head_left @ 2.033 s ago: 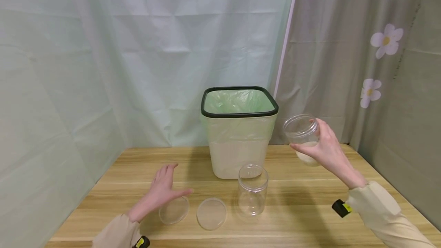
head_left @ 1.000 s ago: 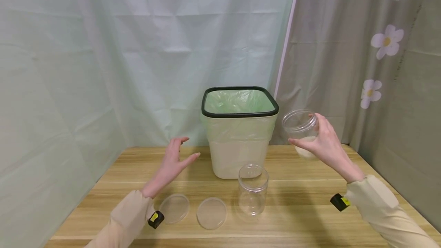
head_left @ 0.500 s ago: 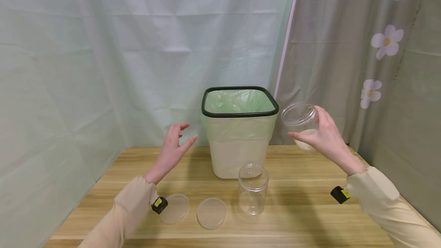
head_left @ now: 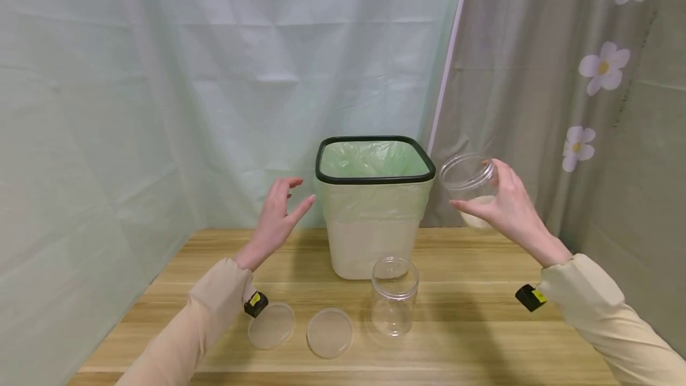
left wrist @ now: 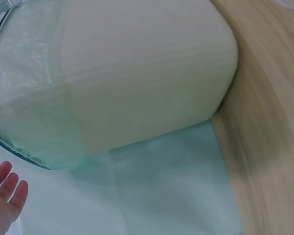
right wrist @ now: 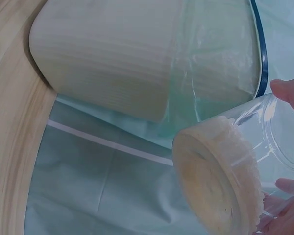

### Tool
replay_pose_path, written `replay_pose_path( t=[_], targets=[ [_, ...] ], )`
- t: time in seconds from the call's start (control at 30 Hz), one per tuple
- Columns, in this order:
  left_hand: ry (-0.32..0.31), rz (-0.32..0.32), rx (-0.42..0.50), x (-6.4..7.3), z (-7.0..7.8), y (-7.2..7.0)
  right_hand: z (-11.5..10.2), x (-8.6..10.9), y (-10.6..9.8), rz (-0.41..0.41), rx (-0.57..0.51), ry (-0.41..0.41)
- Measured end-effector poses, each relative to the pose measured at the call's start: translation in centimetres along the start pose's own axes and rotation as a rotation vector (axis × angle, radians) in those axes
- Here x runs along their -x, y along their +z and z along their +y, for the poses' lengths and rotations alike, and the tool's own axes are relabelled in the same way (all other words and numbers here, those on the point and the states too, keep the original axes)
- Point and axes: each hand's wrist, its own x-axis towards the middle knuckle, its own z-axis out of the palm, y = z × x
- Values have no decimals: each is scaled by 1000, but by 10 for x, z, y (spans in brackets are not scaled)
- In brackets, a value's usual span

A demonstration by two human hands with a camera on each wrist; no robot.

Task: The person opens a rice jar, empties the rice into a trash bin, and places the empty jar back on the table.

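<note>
My right hand grips a clear screw-neck plastic jar, raised beside the bin's right side and tilted a little to the left. An off-white, lumpy mass fills the jar's bottom part; what it is I cannot tell. My left hand hovers left of the bin, thumb and fingers spread apart around nothing. Between the hands stands a white waste bin with a black rim and a pale green liner bag. In the left wrist view only some fingertips show.
A second clear jar, uncapped, stands upright in front of the bin. Two clear round lids, a left lid and a right lid, lie flat on the wooden table. Curtains hang close behind and at both sides.
From near the left lid, my left hand has risen and moved forward to beside the bin. My right hand has lifted the jar somewhat higher, keeping its hold.
</note>
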Motion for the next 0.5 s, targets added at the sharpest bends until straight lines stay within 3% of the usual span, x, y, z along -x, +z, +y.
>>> replay_pose_path(
  t=[0.2,0.5],
  targets=[
    [47,8,2,-15,1,4,-2,-4,0,-2,3,-2],
    [25,31,34,-36,4,13,-4,-9,-1,3,7,4]
  ],
)
